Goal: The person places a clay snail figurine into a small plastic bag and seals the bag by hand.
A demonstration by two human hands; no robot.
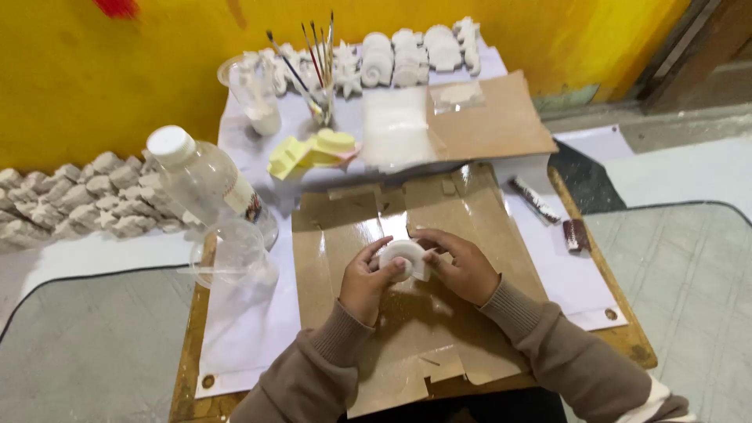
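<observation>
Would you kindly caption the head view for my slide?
Both hands, left hand and right hand, hold a small white plaster piece over a flattened brown cardboard sheet.

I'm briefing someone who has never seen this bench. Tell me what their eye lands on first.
First, the two hands at the centre: the left hand and right hand together hold a small white plaster piece over a flattened, taped cardboard sheet. Next, the bright yellow wall behind, with a row of white plaster casts along it. At the left stand a clear plastic bottle and a clear cup.
</observation>
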